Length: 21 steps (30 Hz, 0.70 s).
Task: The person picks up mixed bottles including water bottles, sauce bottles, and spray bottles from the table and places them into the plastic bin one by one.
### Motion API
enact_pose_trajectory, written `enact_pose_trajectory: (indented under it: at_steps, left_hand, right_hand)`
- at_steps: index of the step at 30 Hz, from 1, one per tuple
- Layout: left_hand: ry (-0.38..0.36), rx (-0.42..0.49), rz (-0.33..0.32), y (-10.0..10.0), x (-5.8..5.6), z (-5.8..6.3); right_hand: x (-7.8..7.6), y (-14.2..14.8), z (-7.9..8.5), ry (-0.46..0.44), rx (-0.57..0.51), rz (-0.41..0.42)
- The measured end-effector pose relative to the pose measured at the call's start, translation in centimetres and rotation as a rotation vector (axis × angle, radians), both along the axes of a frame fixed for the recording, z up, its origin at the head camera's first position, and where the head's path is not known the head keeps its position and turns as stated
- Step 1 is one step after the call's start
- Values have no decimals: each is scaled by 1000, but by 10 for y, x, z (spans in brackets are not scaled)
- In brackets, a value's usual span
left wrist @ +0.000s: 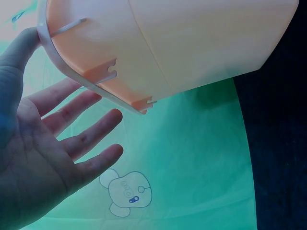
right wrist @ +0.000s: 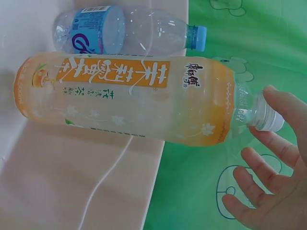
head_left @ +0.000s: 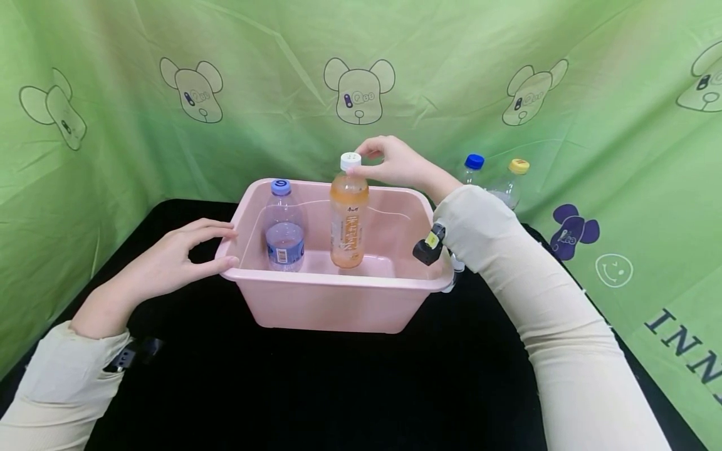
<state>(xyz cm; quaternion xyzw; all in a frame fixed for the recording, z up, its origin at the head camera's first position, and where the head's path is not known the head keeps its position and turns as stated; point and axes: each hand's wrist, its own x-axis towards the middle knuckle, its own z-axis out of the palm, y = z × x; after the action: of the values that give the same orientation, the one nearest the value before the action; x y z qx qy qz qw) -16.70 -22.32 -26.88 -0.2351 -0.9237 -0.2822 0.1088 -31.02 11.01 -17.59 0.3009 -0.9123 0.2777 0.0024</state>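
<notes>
From where I stand, the right hand's thumb and index finger pinch an orange-labelled bottle just at its white cap, while that hand's other fingers spread loosely away. The bottle hangs or stands upright within a pink tub, near the middle; I can't tell whether its base touches the bottom. Over at the tub's left end, the left hand has its fingers spread, thumb and fingertips touching the rim. Between that hand and the orange-labelled bottle, a clear bottle with a light-blue cap stands upright inside the tub. The tub sits on a black table. Past the right sleeve, partly hidden, are a bottle with a dark-blue cap and another with a yellow cap. Behind everything hangs a green cloth printed with round-eared bear heads.
</notes>
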Motion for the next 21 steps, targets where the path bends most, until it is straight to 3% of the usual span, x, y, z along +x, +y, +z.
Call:
enact_pose_trajectory:
  at_steps: [11, 21]
  left_hand:
    - [-4, 4, -3, -1, -1, -1]
    - [-19, 4, 5, -1, -1, -1]
  right_hand:
    - [-6, -5, -14, -57, -56, 30]
    - [-11, -6, -22, -126, -60, -1]
